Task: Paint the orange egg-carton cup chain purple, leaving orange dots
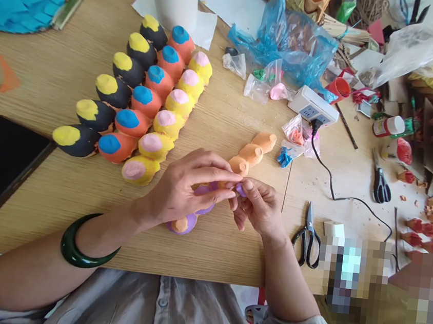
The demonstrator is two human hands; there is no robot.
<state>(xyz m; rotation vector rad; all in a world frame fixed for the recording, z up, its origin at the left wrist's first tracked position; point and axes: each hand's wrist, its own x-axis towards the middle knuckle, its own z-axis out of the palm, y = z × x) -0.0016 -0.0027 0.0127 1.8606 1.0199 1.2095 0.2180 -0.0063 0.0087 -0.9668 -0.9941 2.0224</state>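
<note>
At frame centre, the right hand [263, 206] pinches a purple lump [241, 189] while the left hand [183, 182], its grip unclear, hides part of a bumpy strip [253, 155], scissors [309, 227] lying lower right, a phone [2, 170] far left.

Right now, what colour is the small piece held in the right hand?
Purple; the small piece shows best in the head view.

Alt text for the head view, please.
A person's right hand pinches a small purple lump beside their left hand; a bumpy orange strip, partly purple, shows behind them. On the wooden table, to the left, stand a bumpy black row with yellow tops, an orange row with blue tops and a yellow row with pink tops. Black-handled metal scissors lie at right.
</note>
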